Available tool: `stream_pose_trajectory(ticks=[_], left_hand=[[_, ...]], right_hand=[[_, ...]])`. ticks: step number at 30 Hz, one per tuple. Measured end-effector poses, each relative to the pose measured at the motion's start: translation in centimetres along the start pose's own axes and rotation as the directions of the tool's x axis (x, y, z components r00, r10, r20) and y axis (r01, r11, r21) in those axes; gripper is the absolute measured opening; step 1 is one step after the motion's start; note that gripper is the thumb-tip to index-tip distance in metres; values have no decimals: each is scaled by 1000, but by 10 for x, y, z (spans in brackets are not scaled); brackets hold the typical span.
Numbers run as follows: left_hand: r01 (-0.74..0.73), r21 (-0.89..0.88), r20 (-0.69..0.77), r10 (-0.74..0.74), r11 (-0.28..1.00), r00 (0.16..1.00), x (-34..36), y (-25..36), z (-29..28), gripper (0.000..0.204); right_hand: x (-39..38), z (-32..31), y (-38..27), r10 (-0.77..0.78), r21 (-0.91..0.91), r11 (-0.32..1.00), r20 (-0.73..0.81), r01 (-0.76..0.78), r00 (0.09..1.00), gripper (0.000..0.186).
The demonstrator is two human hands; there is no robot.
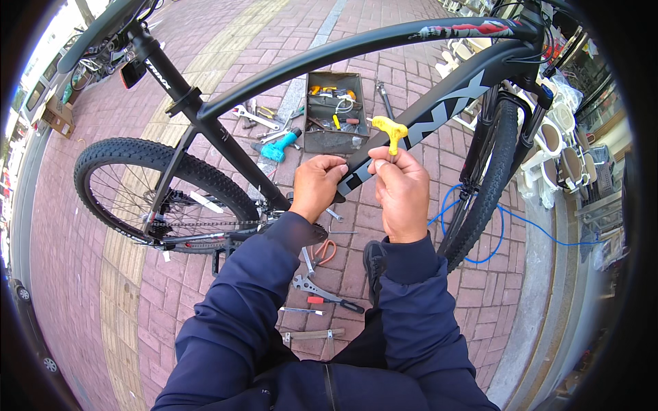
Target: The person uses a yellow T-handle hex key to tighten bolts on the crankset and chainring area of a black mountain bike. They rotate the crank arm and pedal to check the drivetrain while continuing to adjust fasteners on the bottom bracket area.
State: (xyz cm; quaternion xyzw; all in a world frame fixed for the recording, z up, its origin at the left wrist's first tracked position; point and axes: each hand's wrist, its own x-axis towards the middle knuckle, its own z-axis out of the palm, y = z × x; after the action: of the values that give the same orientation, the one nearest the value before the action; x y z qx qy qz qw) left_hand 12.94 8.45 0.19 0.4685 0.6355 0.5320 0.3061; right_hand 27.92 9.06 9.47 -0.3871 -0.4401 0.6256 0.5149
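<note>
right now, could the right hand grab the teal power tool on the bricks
Probably not easily: the right hand already holds a yellow-handled tool, and the bike frame stands between it and the teal power tool.

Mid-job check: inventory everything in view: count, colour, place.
Bicycle: 1, black, across middle
Yellow-handled tool: 1, yellow, in right hand
Toolbox: 1, dark, beyond bicycle
Power drill: 1, teal, left of toolbox
Loose tools: several, mostly silver, on paving
Hose or cable: 1, blue, right
Cardboard box: 1, brown, left
Vehicles: at least 2, dark and white, left
Seat-like items: several, white and brown, right
Paving: 1, pinkish, underneath
Shoe: 1 clearly seen, dark, lower middle
Sleeves: 2, dark blue, lower half
Left hand: 1, bare, by bicycle
Right hand: 1, bare, centre
</note>
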Motion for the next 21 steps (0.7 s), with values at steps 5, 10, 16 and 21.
stream_pose_trajectory(ticks=[5,10,16,21], left_hand=[[12,-15,-15,-12,1000,1000,-1,4,-1,20],[142,-61,2,-142,988,990,1,9,0,22],[132,-89,-24,-135,987,991,4,4,4,21],[56,-23,-23,-57,998,998,2,3,3,21]], right_hand=[[0,-1,-1,-2,-18,1000,-4,2,1000,16],[0,-2,-1,10,-21,1000,-16,-10,1000,18],[-1,-2,-2,11,-35,999,14,-11,1000,19],[0,-2,-1,2,-53,999,12,-1,1000,19]])
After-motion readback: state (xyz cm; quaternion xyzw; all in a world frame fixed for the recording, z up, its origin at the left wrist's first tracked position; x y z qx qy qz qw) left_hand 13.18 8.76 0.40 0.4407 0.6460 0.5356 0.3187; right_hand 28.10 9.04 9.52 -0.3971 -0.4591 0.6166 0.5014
